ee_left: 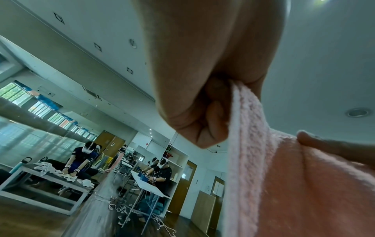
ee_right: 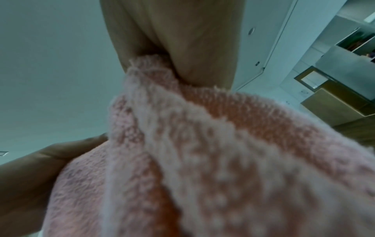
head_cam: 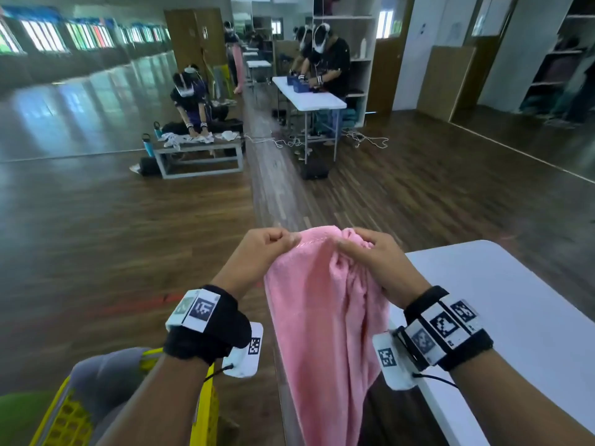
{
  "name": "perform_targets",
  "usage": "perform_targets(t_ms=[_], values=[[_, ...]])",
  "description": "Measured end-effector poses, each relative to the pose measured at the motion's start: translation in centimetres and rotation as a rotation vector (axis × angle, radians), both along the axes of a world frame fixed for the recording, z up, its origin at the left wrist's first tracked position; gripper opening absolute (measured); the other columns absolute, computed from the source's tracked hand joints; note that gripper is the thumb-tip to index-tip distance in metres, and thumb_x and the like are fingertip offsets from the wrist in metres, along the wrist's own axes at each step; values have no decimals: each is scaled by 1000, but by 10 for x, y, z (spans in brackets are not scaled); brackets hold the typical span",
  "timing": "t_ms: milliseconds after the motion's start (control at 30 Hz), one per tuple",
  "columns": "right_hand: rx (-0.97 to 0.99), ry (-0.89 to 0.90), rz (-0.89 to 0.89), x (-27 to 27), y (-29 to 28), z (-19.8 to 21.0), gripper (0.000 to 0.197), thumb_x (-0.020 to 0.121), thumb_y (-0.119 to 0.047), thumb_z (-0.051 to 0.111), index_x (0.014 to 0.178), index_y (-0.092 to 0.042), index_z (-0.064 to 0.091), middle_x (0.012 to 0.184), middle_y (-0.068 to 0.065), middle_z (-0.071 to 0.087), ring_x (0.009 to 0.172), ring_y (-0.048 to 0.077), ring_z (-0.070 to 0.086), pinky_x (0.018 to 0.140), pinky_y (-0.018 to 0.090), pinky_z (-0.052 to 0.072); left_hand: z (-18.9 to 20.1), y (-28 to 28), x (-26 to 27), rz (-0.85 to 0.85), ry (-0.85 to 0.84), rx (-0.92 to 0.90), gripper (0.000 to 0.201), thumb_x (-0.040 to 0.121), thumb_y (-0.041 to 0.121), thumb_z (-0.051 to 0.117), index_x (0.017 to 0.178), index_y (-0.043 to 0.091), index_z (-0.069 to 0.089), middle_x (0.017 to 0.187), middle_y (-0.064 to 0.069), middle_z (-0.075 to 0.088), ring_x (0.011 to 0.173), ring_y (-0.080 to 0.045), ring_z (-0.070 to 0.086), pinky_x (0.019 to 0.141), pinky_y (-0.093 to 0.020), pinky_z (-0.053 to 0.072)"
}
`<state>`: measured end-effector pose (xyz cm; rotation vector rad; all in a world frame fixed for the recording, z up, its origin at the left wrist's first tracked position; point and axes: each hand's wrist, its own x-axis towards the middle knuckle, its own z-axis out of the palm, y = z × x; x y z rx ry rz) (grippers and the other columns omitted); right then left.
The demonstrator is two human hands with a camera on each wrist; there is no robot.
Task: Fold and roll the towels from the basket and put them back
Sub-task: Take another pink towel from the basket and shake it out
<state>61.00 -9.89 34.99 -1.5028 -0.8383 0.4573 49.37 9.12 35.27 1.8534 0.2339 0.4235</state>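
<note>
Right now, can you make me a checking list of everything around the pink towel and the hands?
Surface: white table at right, its visible part bare.
Job's things: pink towel hanging in the air, unfolded; yellow basket at lower left with a grey cloth in it.
Clutter: nothing seen.
Grippers: left hand pinches the towel's top edge; right hand grips a bunched part.
Cables: white cords on the far floor; thin wires at both wristbands.
Surroundings: wooden floor, other people working at far tables, shelves.
</note>
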Motion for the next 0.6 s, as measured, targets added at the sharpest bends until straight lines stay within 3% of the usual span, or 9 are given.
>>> perform_targets(t_ms=[67, 167, 267, 333, 433, 600], values=[[4, 17, -2, 39, 25, 4, 25, 91, -22, 66, 90, 3, 66, 81, 10, 67, 76, 18, 63, 71, 31, 51, 5, 19, 42, 22, -3, -3, 41, 92, 27, 62, 78, -11, 56, 67, 1, 52, 64, -2, 49, 63, -22, 37], [-11, 29, 9, 97, 63, 9, 20, 91, -22, 66, 91, -2, 69, 83, 12, 71, 75, 18, 66, 68, 29, 54, 7, 48, 109, 50, 10, -50, 49, 82, 41, 69, 80, -7, 60, 74, -7, 57, 71, -16, 50, 69, -33, 40], [6, 37, -15, 169, 107, 14, 22, 90, -21, 67, 98, -1, 71, 90, 17, 72, 79, 20, 67, 77, 36, 56, 9, 83, 182, 70, 58, -66, 63, 68, 52, 75, 88, -7, 64, 83, -13, 62, 77, -21, 53, 72, -37, 40], [24, 35, -50, 227, 135, 22, 24, 89, -20, 68, 96, 2, 70, 86, 16, 70, 77, 21, 65, 78, 39, 54, 19, 106, 236, 92, 84, -6, 56, 72, 44, 75, 90, -8, 65, 84, -15, 62, 78, -22, 53, 72, -36, 41], [38, 0, -100, 323, 170, 50, 29, 85, -28, 73, 90, 1, 70, 83, 15, 71, 73, 21, 65, 78, 40, 54, 48, 137, 324, 198, 47, 81, 27, 87, 26, 66, 88, -1, 70, 79, -9, 62, 72, -18, 55, 66, -29, 45], [8, -95, -195, 479, 196, 101, 36, 86, -38, 69, 94, -2, 71, 94, 20, 72, 83, 30, 68, 88, 53, 54, 100, 164, 463, 319, -24, 292, 29, 89, 22, 62, 73, -2, 63, 65, -4, 47, 62, -14, 40, 52, -23, 31]])
